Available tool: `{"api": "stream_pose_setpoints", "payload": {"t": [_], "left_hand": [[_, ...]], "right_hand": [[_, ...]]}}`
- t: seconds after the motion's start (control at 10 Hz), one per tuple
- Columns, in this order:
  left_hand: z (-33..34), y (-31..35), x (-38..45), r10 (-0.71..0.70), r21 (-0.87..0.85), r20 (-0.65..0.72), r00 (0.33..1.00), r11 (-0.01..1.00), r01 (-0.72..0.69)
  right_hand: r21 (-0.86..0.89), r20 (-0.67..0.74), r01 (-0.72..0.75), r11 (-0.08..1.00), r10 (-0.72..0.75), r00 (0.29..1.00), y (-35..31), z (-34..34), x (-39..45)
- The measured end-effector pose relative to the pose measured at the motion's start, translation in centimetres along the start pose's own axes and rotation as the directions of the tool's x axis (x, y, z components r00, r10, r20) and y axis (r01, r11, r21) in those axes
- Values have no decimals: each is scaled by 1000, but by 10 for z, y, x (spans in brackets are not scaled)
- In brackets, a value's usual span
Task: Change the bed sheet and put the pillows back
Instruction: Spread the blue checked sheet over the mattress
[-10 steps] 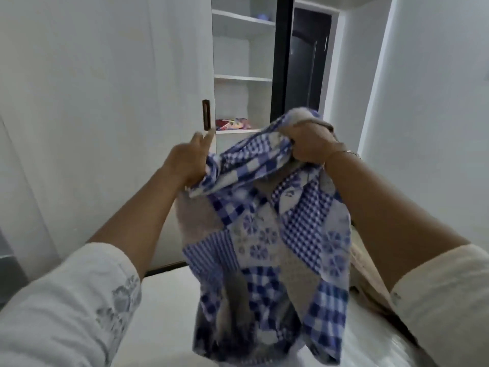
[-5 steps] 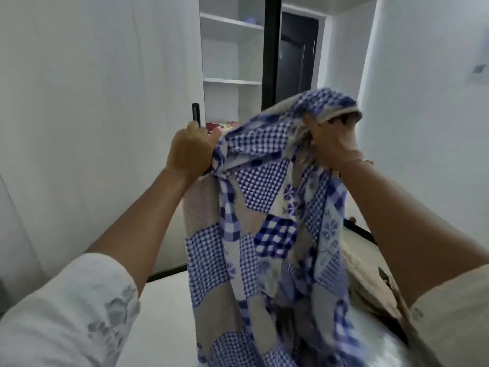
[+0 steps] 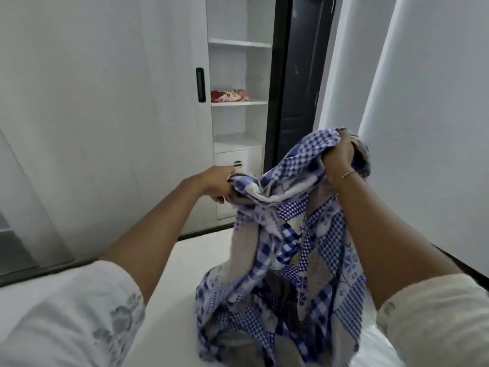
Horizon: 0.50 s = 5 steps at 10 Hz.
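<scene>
Since the earlier frames, both hands have been lowered and drawn apart, so that the blue patchwork sheet (image 3: 296, 250) now hangs lower and its bunched top edge is stretched between them. The left hand (image 3: 215, 185) is closed around a gathered corner of the cloth, at the middle of the view, while the right hand (image 3: 340, 157) is held higher and to the right, its fingers curled into a thick fold; a thin gold bangle (image 3: 348, 175) is seen at that wrist. The sheet is judged to be held this way so that an edge can be found and the cloth shaken open before it is spread. Its lower part is heaped on the white mattress (image 3: 180, 276) in the near foreground, so the spreading step is judged as barely begun, and no pillows are visible. The fabric is seen as soft and limp, printed in checked, gingham and floral patches of blue, white and grey-beige, and it falls in loose crumpled folds. The mattress surface appears smooth and glossy at the near right, perhaps a plastic cover. On the far left a white wardrobe door (image 3: 105, 102) with a dark recessed handle (image 3: 200, 84) is seen, and beside it open shelves (image 3: 239, 103) with a red patterned bundle (image 3: 229, 96) laid on one.
</scene>
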<state>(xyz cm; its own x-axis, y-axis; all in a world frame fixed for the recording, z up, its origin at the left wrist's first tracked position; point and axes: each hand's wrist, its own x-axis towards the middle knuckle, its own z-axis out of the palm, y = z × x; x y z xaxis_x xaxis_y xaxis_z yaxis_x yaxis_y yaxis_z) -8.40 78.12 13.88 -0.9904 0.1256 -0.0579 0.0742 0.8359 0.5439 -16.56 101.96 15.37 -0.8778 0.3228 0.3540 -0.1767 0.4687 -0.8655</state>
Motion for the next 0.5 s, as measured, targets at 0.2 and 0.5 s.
{"api": "stream_pose_setpoints", "payload": {"t": [0.2, 0.5], "left_hand": [[48, -13, 19, -81, -419, -75, 994, 907, 42], [86, -11, 51, -279, -876, 0, 960, 463, 134]], "right_hand": [[-139, 190, 159, 977, -132, 973, 23, 43, -38], [142, 488, 293, 946, -324, 810, 64, 93, -115]]}}
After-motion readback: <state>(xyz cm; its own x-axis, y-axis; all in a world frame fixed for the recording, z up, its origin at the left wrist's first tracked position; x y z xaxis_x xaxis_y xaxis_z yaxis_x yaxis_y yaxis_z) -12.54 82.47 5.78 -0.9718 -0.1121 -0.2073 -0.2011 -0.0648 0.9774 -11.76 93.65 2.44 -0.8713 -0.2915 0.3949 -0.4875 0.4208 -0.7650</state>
